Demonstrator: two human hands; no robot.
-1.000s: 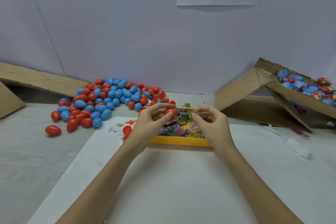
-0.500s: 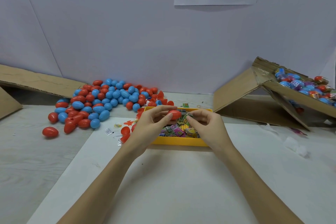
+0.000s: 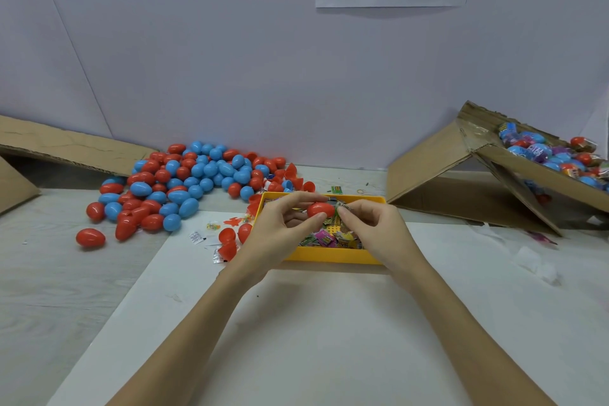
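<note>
Red egg [image 3: 320, 210] is pinched in your left hand [image 3: 283, 231] just above the yellow tray [image 3: 329, 255]. Your right hand [image 3: 379, 227] was a bit apart a second ago, but it's closed in now, so the little wrapped packet [image 3: 342, 207] it's pinching touches the egg. Looks like you're mid-stuffing, and closing it up is still to come.

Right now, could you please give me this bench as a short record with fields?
Left grip: holds red egg shell above the tray
Right grip: pinches small packet at the shell's right end
Tray: yellow tray, colourful packets inside
Left of tray: pile of red and blue eggs; loose red halves
Far right: cardboard box holding wrapped eggs
</note>
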